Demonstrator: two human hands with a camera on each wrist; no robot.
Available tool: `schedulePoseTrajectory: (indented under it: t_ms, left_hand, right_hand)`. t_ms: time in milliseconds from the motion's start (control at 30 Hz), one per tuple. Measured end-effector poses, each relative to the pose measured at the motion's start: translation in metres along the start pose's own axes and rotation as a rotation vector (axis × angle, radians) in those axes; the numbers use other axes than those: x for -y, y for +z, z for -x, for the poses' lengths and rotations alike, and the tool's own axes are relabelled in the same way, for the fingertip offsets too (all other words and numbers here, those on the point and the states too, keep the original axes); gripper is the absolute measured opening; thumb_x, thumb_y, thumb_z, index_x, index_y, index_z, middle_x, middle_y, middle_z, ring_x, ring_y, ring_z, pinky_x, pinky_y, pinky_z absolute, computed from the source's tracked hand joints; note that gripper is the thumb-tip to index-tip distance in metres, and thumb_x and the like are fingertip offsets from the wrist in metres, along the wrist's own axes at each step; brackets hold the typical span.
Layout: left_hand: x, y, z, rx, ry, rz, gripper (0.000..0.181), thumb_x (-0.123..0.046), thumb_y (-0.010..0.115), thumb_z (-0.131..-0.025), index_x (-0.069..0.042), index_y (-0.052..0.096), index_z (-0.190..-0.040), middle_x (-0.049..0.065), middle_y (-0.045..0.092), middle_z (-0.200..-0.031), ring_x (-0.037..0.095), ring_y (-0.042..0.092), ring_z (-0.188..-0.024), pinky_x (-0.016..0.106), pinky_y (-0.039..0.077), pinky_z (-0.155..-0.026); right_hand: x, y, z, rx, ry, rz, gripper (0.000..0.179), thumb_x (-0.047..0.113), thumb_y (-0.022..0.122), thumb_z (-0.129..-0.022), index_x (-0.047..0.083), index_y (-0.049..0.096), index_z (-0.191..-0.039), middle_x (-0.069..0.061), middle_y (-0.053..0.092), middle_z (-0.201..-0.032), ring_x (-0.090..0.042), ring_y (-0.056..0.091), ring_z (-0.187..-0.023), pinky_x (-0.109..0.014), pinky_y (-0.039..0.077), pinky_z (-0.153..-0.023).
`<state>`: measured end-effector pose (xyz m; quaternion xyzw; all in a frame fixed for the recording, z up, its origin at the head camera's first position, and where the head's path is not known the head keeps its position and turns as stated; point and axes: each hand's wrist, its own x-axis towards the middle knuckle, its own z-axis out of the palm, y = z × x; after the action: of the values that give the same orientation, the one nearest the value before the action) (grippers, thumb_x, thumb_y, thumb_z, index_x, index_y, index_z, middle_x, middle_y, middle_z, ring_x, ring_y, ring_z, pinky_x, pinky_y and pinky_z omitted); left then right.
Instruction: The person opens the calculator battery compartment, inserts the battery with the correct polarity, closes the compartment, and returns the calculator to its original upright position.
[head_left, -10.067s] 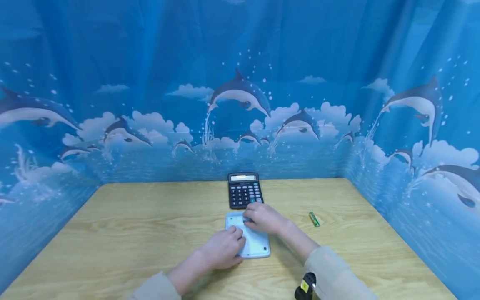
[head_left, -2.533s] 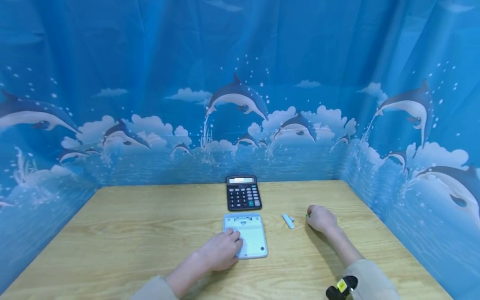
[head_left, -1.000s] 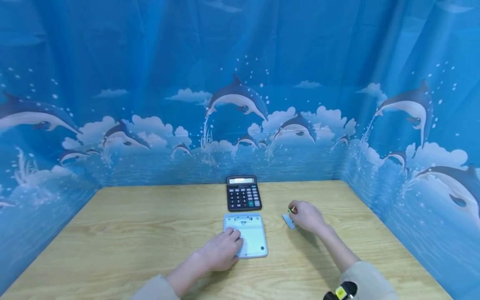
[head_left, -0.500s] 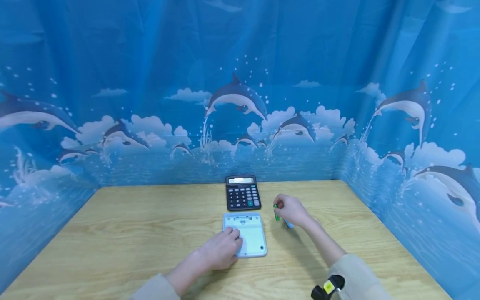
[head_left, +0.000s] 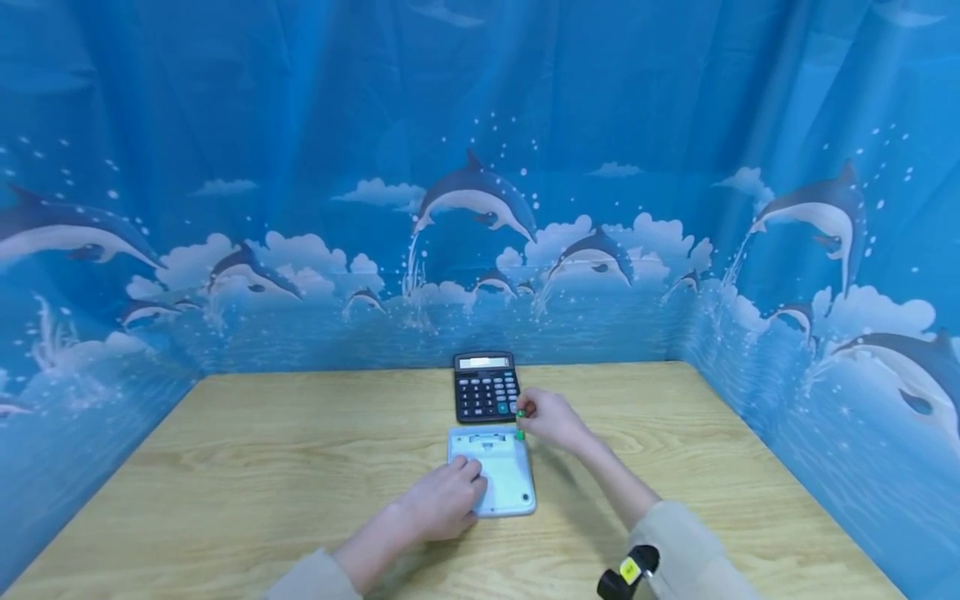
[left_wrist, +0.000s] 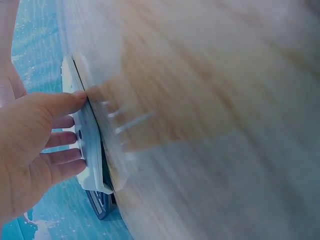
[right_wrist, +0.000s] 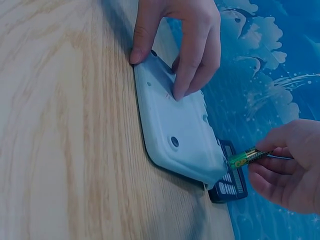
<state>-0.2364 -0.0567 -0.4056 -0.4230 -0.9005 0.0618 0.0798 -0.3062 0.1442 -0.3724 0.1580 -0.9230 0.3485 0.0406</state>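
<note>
A pale blue-white calculator [head_left: 506, 475] lies back side up on the table, its battery slot [head_left: 486, 438] uncovered at the far end. My left hand [head_left: 444, 498] holds its left edge, the thumb [left_wrist: 75, 101] at the rim and the fingers resting on the back. Between the fingertips of my right hand [head_left: 553, 422] is a green AAA-looking battery [right_wrist: 245, 157], pinched by one end and pointing downward. That battery is over the calculator's far right corner; whether it touches cannot be told. The small pale battery cover is hidden behind my right hand and forearm.
Just beyond the pale calculator lies a black calculator [head_left: 480, 392], keys up, near the back edge. The wooden table [head_left: 300, 450] is bounded at the back and sides by a blue dolphin curtain [head_left: 337, 208]. A black strap device [head_left: 628, 573] sits on my right wrist.
My right hand picked up the green battery at the right and carried it left to the pale calculator's corner. Earlier the battery cover came off and was laid to the right. My left hand stays put.
</note>
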Motion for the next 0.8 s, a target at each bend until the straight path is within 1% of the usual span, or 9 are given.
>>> schedulePoseTrajectory:
  t_ms: [167,367,500,633,800]
  left_hand:
    - [0.0,0.001,-0.001,-0.005,0.006,-0.02,0.04,-0.03,0.072,-0.077,-0.006,0.064,-0.108,0.003,0.055,-0.1,0.017,0.051,-0.095,0.026,0.047,-0.086]
    - [0.0,0.002,0.0,-0.001,0.001,-0.01,0.04,-0.03,0.071,-0.077,-0.006,0.064,-0.109,0.004,0.055,-0.102,0.017,0.05,-0.096,0.026,0.047,-0.086]
    - [0.0,0.002,0.0,-0.003,0.001,-0.004,0.041,-0.03,0.071,-0.078,-0.006,0.064,-0.109,0.004,0.055,-0.103,0.017,0.05,-0.095,0.026,0.047,-0.087]
    - [0.0,0.001,0.0,-0.001,0.007,-0.017,0.042,-0.031,0.071,-0.078,-0.006,0.063,-0.11,0.004,0.055,-0.103,0.017,0.05,-0.095,0.026,0.047,-0.086]
    - [-0.001,0.002,0.0,-0.017,0.015,-0.04,0.039,-0.031,0.071,-0.078,-0.006,0.064,-0.107,0.003,0.054,-0.099,0.016,0.05,-0.093,0.026,0.047,-0.084]
  right_hand:
    - [0.006,0.005,-0.004,0.043,-0.032,0.011,0.02,0.0,0.067,-0.077,0.0,0.061,-0.096,-0.002,0.059,-0.08,-0.015,0.056,-0.076,-0.028,0.051,-0.068]
    - [0.014,0.01,-0.007,0.083,-0.105,0.097,0.022,0.004,0.066,-0.08,0.003,0.062,-0.102,-0.002,0.062,-0.087,-0.014,0.057,-0.08,-0.027,0.051,-0.072]
    - [0.019,0.012,-0.007,0.1,-0.151,0.133,0.024,0.005,0.066,-0.08,0.004,0.063,-0.104,-0.001,0.062,-0.089,-0.013,0.058,-0.082,-0.026,0.051,-0.072]
    - [0.022,0.013,-0.007,0.118,-0.189,0.165,0.024,0.005,0.066,-0.081,0.005,0.063,-0.105,0.0,0.062,-0.09,-0.012,0.057,-0.082,-0.024,0.05,-0.072]
    - [0.025,0.016,-0.009,0.134,-0.258,0.249,0.024,0.005,0.065,-0.081,0.008,0.064,-0.104,0.001,0.063,-0.093,-0.011,0.057,-0.084,-0.024,0.05,-0.074]
